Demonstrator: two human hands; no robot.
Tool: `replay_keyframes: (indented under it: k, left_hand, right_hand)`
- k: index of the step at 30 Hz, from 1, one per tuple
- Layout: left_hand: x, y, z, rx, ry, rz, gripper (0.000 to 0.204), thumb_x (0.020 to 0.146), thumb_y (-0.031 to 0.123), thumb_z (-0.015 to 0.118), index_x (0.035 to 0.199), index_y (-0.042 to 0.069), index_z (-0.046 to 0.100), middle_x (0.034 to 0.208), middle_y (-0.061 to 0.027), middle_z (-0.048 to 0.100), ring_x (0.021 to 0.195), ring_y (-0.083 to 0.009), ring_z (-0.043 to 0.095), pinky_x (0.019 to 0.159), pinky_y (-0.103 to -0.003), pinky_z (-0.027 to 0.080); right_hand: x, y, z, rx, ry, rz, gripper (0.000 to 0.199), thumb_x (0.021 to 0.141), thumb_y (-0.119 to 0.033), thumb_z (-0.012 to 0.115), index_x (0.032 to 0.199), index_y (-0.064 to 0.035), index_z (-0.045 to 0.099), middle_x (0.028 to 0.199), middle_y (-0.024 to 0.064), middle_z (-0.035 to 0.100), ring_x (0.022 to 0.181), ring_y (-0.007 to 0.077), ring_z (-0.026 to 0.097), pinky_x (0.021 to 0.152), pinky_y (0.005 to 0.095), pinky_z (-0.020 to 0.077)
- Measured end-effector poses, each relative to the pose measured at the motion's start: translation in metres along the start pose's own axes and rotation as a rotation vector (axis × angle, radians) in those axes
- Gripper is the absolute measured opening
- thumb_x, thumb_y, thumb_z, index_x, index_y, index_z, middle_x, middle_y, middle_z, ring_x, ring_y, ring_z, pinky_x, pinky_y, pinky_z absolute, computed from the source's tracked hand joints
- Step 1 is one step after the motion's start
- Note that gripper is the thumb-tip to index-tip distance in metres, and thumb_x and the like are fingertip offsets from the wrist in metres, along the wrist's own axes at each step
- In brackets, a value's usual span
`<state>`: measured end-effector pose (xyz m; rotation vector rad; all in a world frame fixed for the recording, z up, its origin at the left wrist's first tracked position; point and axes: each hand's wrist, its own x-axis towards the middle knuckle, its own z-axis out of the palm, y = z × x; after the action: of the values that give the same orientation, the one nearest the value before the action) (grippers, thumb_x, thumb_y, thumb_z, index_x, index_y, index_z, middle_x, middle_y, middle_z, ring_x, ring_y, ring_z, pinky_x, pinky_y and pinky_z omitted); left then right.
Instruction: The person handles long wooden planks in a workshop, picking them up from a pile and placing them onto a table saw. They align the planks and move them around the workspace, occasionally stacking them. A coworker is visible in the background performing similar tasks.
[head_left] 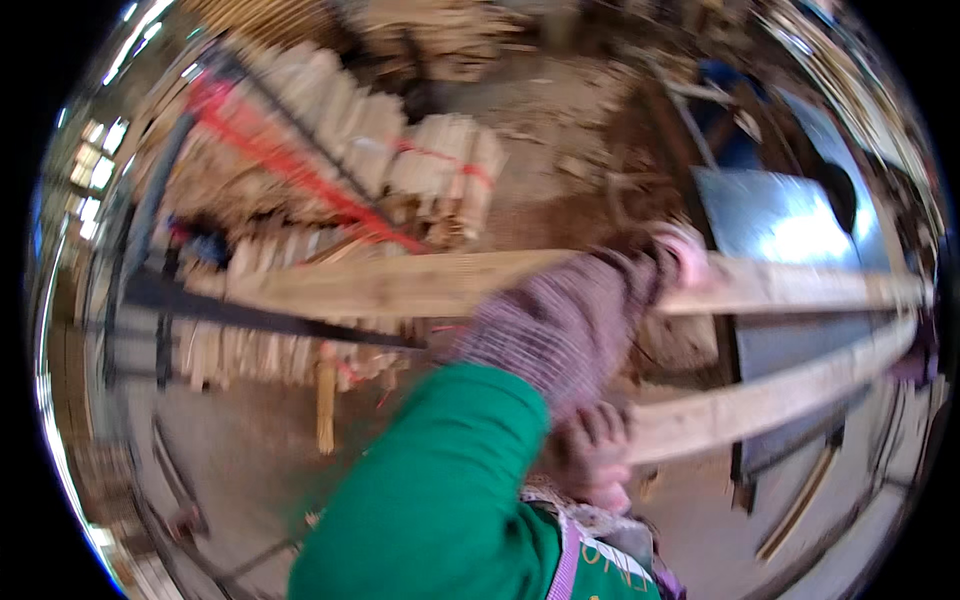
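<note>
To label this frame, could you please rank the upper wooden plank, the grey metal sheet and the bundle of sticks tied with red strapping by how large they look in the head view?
1. Upper wooden plank, spanning most of the picture.
2. Grey metal sheet and bundle of sticks: the sheet looks somewhat larger, but blur, fisheye bending and unequal distance leave this pair unsure.

The left hand (672, 255), at the end of an arm in a knitted purplish sleeve (560, 335), grips the upper wooden plank (400, 283), which runs across the blurred view. The right hand (592, 452) is closed on the near end of a lower plank (770, 395) slanting up to the right. Behind stand bundles of wooden sticks (440, 165) tied with red straps (290, 165), and a grey metal sheet (790, 230) lies on the right
</note>
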<state>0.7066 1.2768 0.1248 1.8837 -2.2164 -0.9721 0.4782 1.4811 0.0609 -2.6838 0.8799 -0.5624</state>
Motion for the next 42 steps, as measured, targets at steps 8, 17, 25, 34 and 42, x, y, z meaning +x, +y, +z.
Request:
replay_keyframes:
  k: [8,17,25,34,42]
  left_hand:
    - [-0.196,-0.172,0.013,0.034,0.054,-0.297,0.055,0.1,0.056,0.064,0.104,0.004,0.08,0.094,-0.0219,0.077,0.088,-0.034,0.075,0.075,-0.047,0.06]
    - [-0.147,-0.192,0.018,0.247,0.038,-0.356,0.048,0.101,0.049,0.065,0.113,0.004,0.077,0.102,-0.0243,0.077,0.095,-0.0381,0.075,0.08,-0.049,0.061]
    - [-0.04,-0.095,0.005,-0.038,-0.203,-0.145,0.053,0.107,0.05,0.058,0.112,0.001,0.077,0.095,-0.0191,0.077,0.083,-0.0291,0.073,0.074,-0.043,0.058]
    - [-0.04,-0.039,0.059,-0.24,-0.702,-0.035,0.106,0.091,0.072,0.07,0.166,0.003,0.038,0.159,-0.021,0.056,0.144,-0.0317,0.055,0.117,-0.045,0.048]
    - [-0.299,-0.16,0.074,-0.543,-0.46,-0.458,0.081,0.084,0.039,0.087,0.153,0.004,0.059,0.14,-0.0129,0.071,0.125,-0.0196,0.065,0.111,-0.039,0.051]
  right_hand:
    - [0.007,-0.002,-0.01,0.118,-0.565,-0.2,0.081,0.079,-0.042,0.07,0.155,-0.0184,0.051,0.154,0.0121,0.048,0.143,0.039,0.046,0.123,0.0718,0.0235]
    - [0.041,0.018,0.048,-0.088,-0.02,-0.46,0.051,0.093,-0.031,0.057,0.139,-0.0104,0.055,0.104,0.0136,0.059,0.092,0.0316,0.061,0.093,0.0645,0.0458]
    - [0.065,0.049,-0.027,-0.161,-0.275,-0.53,0.068,0.09,-0.048,0.049,0.146,-0.0093,0.053,0.115,0.014,0.058,0.105,0.0333,0.06,0.103,0.0672,0.0391]
    - [0.013,0.037,0.001,-0.001,-0.237,-0.414,0.052,0.089,-0.036,0.058,0.134,-0.01,0.057,0.113,0.0111,0.053,0.105,0.0311,0.052,0.106,0.0595,0.0425]
    - [-0.018,0.0,-0.015,0.043,-0.21,-0.056,0.073,0.078,-0.034,0.078,0.142,-0.0078,0.058,0.14,0.0167,0.05,0.128,0.0371,0.047,0.116,0.0577,0.0406]
